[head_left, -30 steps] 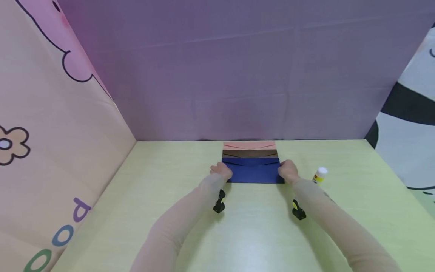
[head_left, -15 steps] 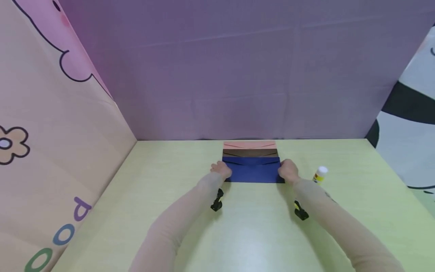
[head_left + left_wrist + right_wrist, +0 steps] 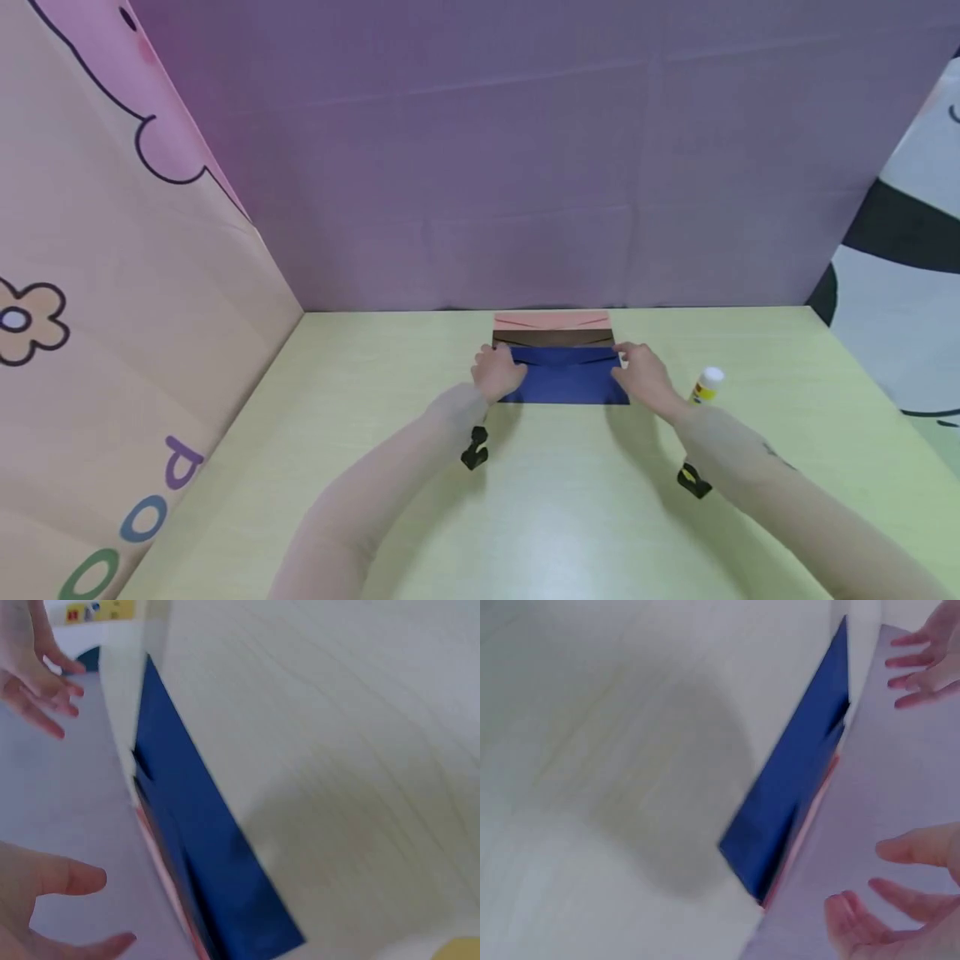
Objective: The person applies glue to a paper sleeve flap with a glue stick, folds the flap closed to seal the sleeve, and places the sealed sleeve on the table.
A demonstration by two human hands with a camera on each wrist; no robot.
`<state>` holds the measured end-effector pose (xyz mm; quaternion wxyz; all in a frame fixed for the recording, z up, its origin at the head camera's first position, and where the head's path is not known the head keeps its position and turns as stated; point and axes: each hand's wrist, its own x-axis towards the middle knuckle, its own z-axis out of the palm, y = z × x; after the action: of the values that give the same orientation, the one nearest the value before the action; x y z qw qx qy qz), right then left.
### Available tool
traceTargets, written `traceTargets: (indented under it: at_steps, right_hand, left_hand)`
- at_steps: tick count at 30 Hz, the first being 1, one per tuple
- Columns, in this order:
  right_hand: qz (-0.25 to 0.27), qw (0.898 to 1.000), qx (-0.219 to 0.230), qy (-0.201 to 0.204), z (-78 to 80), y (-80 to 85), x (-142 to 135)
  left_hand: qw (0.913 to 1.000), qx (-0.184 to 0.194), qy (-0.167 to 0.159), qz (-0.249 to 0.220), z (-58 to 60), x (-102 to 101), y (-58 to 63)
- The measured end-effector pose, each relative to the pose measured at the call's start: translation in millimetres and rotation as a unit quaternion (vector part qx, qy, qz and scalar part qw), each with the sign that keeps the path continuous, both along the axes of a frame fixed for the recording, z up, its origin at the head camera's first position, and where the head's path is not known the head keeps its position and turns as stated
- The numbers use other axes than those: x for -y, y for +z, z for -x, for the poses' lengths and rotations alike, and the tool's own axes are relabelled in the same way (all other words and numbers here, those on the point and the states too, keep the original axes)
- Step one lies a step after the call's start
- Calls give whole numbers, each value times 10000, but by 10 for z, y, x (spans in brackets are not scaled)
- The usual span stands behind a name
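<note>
Three envelopes lie overlapped in steps at the far side of the table. The blue envelope (image 3: pixel 566 385) is nearest and on top, then a strip of the brown envelope (image 3: pixel 553 337), then the pink envelope (image 3: pixel 551 320) at the back. My left hand (image 3: pixel 497 372) hovers over the blue envelope's left edge, and my right hand (image 3: pixel 647 379) is at its right edge. Both wrist views show the hands raised off the paper, fingers spread with nothing between them. From the left wrist, the blue envelope (image 3: pixel 199 817) appears flat below the left thumb (image 3: pixel 75 877).
A glue stick (image 3: pixel 706 386) with a white cap stands right of my right hand, partly hidden by the forearm. A purple cloth wall (image 3: pixel 465 167) rises along the table's back edge. Printed panels flank both sides. A black wrist mount (image 3: pixel 475 448) hangs below each forearm.
Both hands have let go of the blue envelope's sides and lifted, their fingers spreading. The right forearm has shifted outward to the right. The envelopes have stayed in place.
</note>
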<state>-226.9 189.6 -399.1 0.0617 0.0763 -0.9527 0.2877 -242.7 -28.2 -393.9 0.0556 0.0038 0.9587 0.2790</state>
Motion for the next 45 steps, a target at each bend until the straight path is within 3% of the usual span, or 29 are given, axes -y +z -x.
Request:
traceTargets:
  at_steps: [6,11,15,16,17,22,23,24,31,40,45]
  right_hand:
    - [102,9985,-445,302,-170,193,-41]
    - [69,9958,-889,194,-301,300,-164]
    - [105,9922,-1233,116,-351,315,-308]
    - [122,9915,-1291,100,-360,312,-346]
    - [139,9907,-1351,78,-372,309,-382]
    - [293,9890,-1447,-39,-438,259,-553]
    - [325,9891,-1433,-64,-450,246,-585]
    - [380,9892,-1410,-84,-460,232,-616]
    - [969,9917,-784,-307,-535,158,-786]
    - [1296,9892,273,-634,-548,-3,-876]
    - [1390,9875,326,-672,-551,-96,-890]
  left_hand:
    - [9967,-484,-646,75,-93,13,91]
    - [9923,-492,-1129,-126,-192,75,136]
    - [9879,-359,-1452,-403,-263,132,146]
    - [9862,-378,-1551,-436,-279,146,144]
    - [9820,-537,-1722,-568,-233,180,50]
    - [9747,-620,-2038,-681,-337,225,61]
    - [9736,-639,-2078,-703,-362,233,65]
    - [9760,-505,-2023,-625,-448,219,163]
    - [9687,-583,-2231,-915,-590,276,172]
    - [9635,-442,-2316,-1269,-672,343,120]
    - [9620,-324,-2382,-1299,-696,366,76]
